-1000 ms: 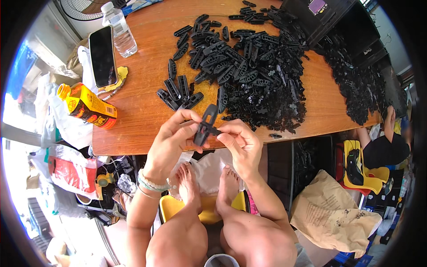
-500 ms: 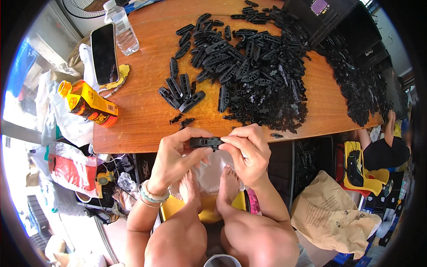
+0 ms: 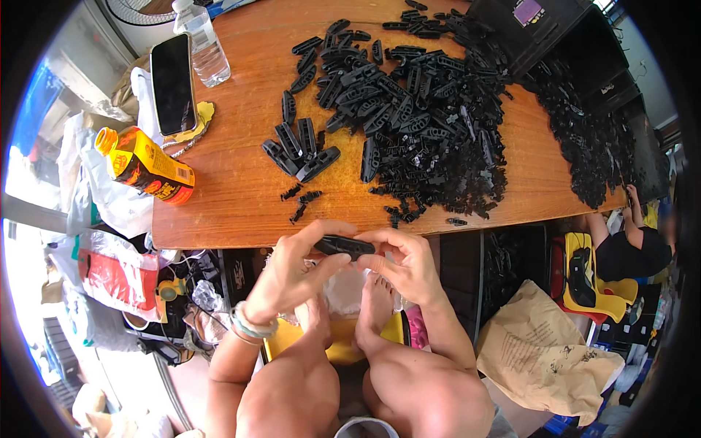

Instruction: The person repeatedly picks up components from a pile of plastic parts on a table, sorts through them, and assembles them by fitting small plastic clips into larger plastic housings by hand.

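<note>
Between my two hands, just off the table's near edge, is a long black plastic part (image 3: 343,246) with rounded ends. My left hand (image 3: 296,266) is closed on its left end, thumb below and fingers above. The fingers of my right hand (image 3: 401,264) pinch its right end. A few small black clips (image 3: 298,212) lie on the wooden table (image 3: 226,197) just beyond my left hand. Farther off, several long black parts (image 3: 301,150) like the held one lie in a small group beside a big heap of black parts (image 3: 409,102). Smaller pieces (image 3: 438,175) make up the heap's near side.
At the table's left are an orange drink bottle (image 3: 150,166), a phone (image 3: 173,86) and a clear water bottle (image 3: 204,47). Black crates (image 3: 540,33) and a second heap (image 3: 584,139) occupy the right. A brown paper bag (image 3: 544,358) sits lower right; another person (image 3: 639,244) is beyond.
The long black part has been turned over and tilted, now showing a smoother side. My right hand has shifted slightly down and left, still gripping its end.
</note>
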